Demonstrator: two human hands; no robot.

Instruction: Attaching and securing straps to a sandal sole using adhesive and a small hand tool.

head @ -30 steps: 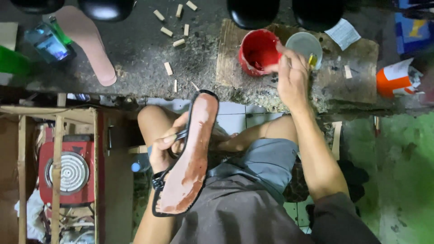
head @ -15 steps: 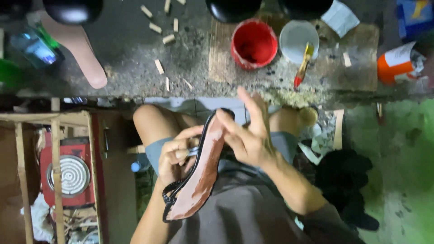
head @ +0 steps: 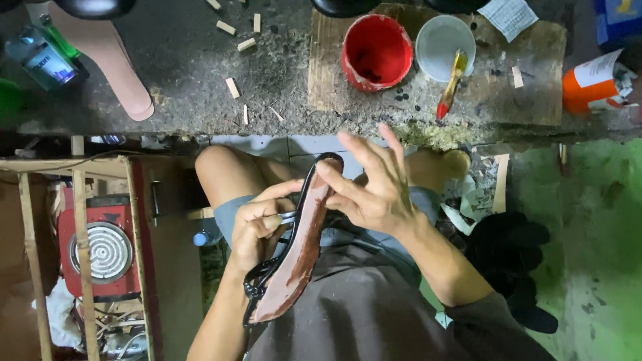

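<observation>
At your far left on the bench lies a clear bottle with a white-and-blue label. At the far right an orange can with a white paper label lies tipped, and a white printed slip rests by the board's top edge.

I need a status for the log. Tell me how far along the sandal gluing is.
Done: the sandal sole looks wet and reddish-brown over most of its face, and the brush lies across the white cup. In hand: the left hand grips the straps while the right hand touches the toe end. Left: no other part is on the sole yet.
</observation>
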